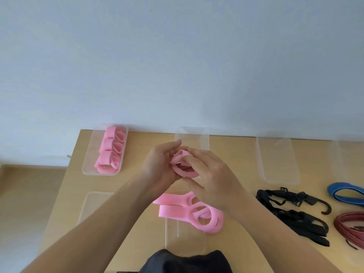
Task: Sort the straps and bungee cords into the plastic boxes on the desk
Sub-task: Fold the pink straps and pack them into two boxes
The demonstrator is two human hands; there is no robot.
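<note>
Both hands hold one pink strap (182,168) above the middle of the desk, folded into a loop. My left hand (160,164) grips its left side and my right hand (209,174) pinches its right side. Two more pink straps (189,211) lie flat on the desk just below the hands. At the back left a clear plastic box (88,164) holds several rolled pink straps (111,152). A second clear box (192,137) stands behind my hands, and a third clear box (279,160) stands at the back right.
Black straps with hooks (291,211) lie at the right. A blue bungee cord (346,193) and a red bungee cord (350,225) lie by the right edge. Clear lids (92,203) rest on the near desk (137,142). A dark cloth (187,261) is at the bottom.
</note>
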